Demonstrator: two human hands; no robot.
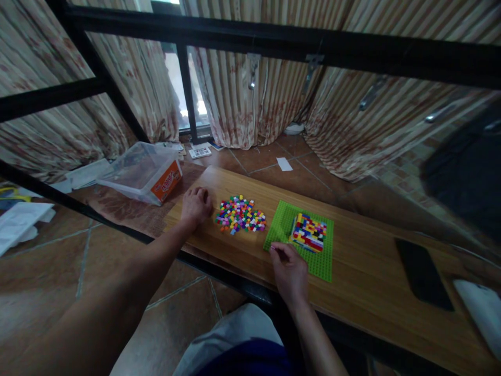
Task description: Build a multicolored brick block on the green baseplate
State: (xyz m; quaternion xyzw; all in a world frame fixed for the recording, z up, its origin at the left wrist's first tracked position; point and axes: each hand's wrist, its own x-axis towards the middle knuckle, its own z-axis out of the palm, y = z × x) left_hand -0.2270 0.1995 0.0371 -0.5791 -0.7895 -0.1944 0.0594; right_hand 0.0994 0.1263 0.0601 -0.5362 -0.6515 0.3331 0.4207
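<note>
My left hand (197,207) rests on the wooden board with its fingers curled in, just left of a loose pile of small coloured toy bricks (239,215). Nothing shows in the gap between its thumb and fingers. Over the near left corner of a green studded baseplate (324,267), my right hand (290,270) is closed in a pinch. A tiny pinkish spot shows at its fingertips, too small to name. A block built of multicoloured bricks (309,232) stands on the baseplate, beyond and to the right of that hand.
A clear plastic bin (135,169) with an orange label sits past the board's left end. Towards the right lie a dark phone-like slab (424,272) and a white object (479,308). A black metal frame (250,34) crosses in front of striped curtains (230,99).
</note>
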